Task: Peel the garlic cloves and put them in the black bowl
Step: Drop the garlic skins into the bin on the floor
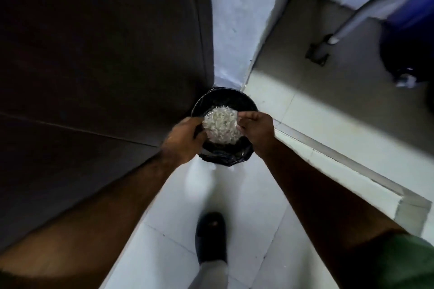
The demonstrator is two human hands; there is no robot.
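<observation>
And there it was, a pale heap of papery garlic peel point(222, 125) bundled in a clear, crinkled wrap, held right over the mouth of a round bin lined with a black bag point(225, 155). The left hand point(185, 141) had its grip curled around the near-left edge of the bundle, fingers tucked under it, while the right hand point(257, 130) pinched the right edge, thumb and fingertips closed tight on the wrap. Whether any whole cloves sat among the peel could not be told; it was all too small and blurred. The black bowl did not show in this view. Both bare forearms reached down from the bottom corners, a green sleeve point(408, 263) showing at the right. Under them one dark shoe point(211, 237) stood on the pale tiled floor point(253, 230). The bin stood on the floor tucked against the corner of a dark brown cabinet point(94, 54) on the left, with a white wall point(234, 19) rising behind. Off to the right, past a raised sill point(340, 159), a grey pipe point(366, 9) slanted down to the floor beside a dark blue container point(408, 30).
</observation>
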